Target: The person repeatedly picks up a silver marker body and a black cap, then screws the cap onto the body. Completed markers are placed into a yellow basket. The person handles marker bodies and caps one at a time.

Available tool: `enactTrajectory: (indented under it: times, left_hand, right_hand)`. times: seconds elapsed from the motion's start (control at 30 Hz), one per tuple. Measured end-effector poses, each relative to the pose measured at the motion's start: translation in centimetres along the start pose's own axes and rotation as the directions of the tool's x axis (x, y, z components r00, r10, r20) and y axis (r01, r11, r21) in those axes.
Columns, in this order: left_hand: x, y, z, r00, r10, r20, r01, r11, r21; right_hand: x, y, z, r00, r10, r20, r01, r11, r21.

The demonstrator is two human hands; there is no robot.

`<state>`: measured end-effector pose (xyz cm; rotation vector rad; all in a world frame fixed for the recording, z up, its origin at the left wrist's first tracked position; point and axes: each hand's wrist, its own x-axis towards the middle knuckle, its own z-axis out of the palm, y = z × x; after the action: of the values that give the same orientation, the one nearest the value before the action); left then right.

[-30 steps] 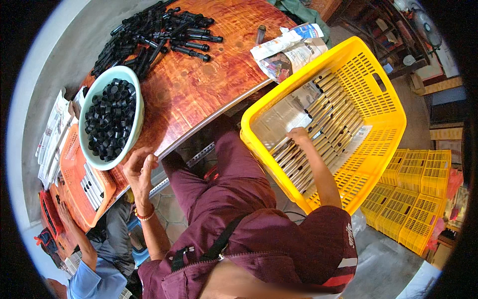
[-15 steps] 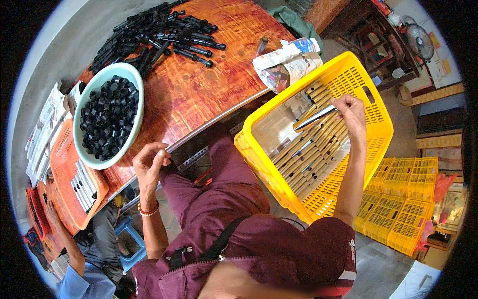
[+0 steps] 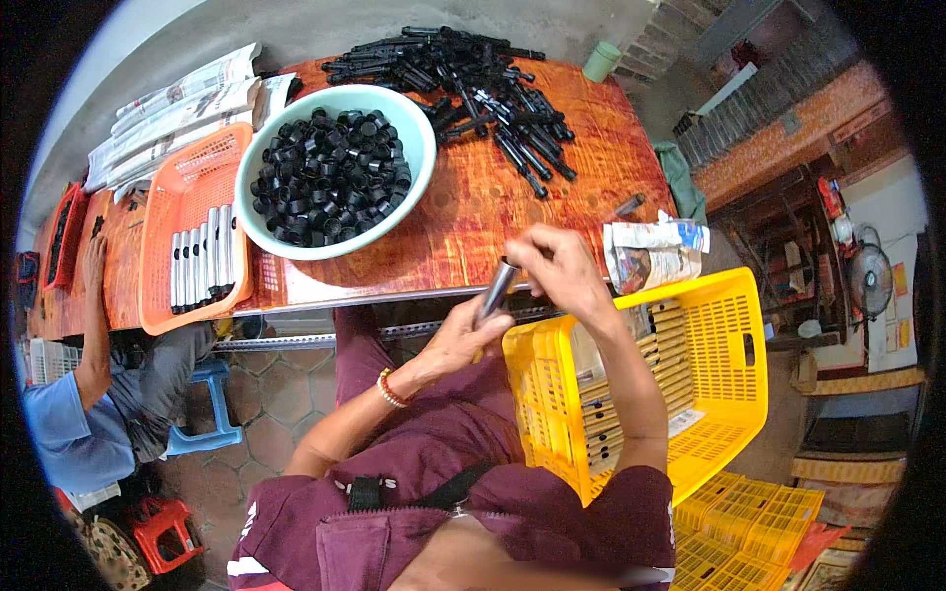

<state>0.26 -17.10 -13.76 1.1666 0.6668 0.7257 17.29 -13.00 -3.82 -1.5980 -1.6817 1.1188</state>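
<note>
My left hand (image 3: 461,343) is closed around the lower part of a shiny metal tube (image 3: 496,288), which tilts up and away in front of the table edge. At the tube's dark upper end, my right hand (image 3: 562,271) has its fingers curled against it. A yellow plastic crate (image 3: 540,394) stands at my right, under my right forearm. Rows of tan-looking tubes (image 3: 667,360) lie stacked in it. On the table, a pale green basin (image 3: 426,148) holds many short black caps (image 3: 330,177).
Black rod-like parts (image 3: 493,98) lie heaped at the table's back. An orange basket (image 3: 158,241) with silver tubes stands left, near a co-worker's hand (image 3: 94,261). A folded printed bag (image 3: 655,251) lies by the crate. More yellow crates (image 3: 739,522) are stacked lower right.
My right hand has come out of the crate with a tube and moved left to my left hand, which now grips it. My view has turned, so the table appears more level.
</note>
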Motion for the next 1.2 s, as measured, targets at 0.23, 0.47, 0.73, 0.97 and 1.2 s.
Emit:
enactTrajectory:
  times: [0.23, 0.47, 0.73, 0.97, 1.2]
  left_hand:
    - [-2.3, -2.8, -4.3, 0.967, -0.095, -0.236, 0.032, 0.965, -0.259]
    - [-3.1, -3.3, -5.2, 0.962, -0.055, -0.266, -0.048, 0.929, -0.368]
    - [-2.3, -2.4, -6.8, 0.956, -0.035, -0.291, -0.099, 0.896, -0.432]
    - [-1.3, -4.5, -7.1, 0.992, 0.004, -0.128, -0.041, 0.957, -0.287]
    - [-3.4, -1.0, -6.4, 0.991, -0.104, 0.081, 0.126, 0.92, -0.37]
  right_hand:
    - [13.8, 12.3, -2.3, 0.873, -0.321, -0.367, 0.029, 0.786, -0.617]
    - [17.1, 15.5, -1.5, 0.93, -0.162, -0.329, -0.156, 0.638, -0.754]
    - [5.6, 7.2, -4.3, 0.931, -0.363, 0.048, 0.332, 0.781, -0.53]
    - [-0.9, 1.3, -1.4, 0.858, -0.338, 0.388, 0.492, 0.759, -0.427]
    - [0.0, 2.0, 1.6, 0.864, -0.422, 0.273, 0.491, 0.826, -0.277]
